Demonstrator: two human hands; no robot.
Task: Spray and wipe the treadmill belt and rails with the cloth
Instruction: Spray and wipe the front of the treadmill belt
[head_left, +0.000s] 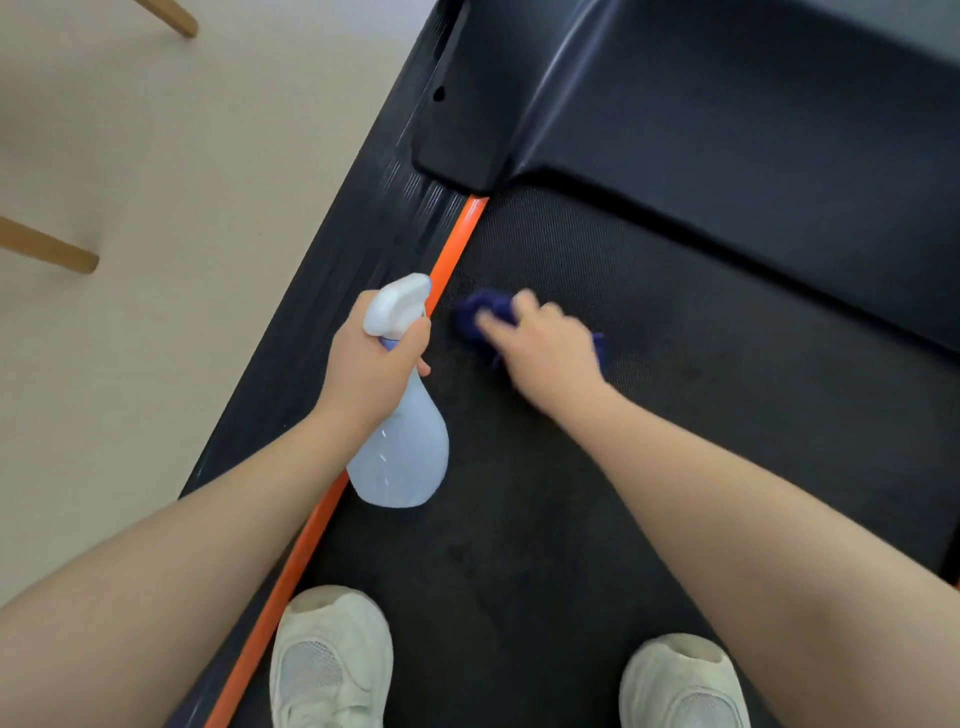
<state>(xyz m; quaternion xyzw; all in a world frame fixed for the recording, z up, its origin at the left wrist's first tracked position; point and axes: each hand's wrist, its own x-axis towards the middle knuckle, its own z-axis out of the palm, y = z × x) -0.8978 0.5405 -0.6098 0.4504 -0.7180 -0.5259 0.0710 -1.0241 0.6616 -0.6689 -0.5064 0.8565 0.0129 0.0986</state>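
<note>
My right hand (545, 345) presses a dark blue cloth (480, 317) flat on the black treadmill belt (649, 415), close to the belt's left edge; the hand is blurred. My left hand (371, 364) grips the neck of a pale blue spray bottle (402, 452) with a white trigger head, held over the orange strip (452, 254) that runs between the belt and the black left side rail (332, 291). The bottle's nozzle points toward the front of the treadmill. Much of the cloth is hidden under my fingers.
The black motor cover (675, 104) rises at the front of the belt. My two white shoes (332, 660) (680, 686) stand on the belt near the bottom edge. Beige floor (156, 156) lies left of the rail, with two wooden furniture legs (57, 249) on it.
</note>
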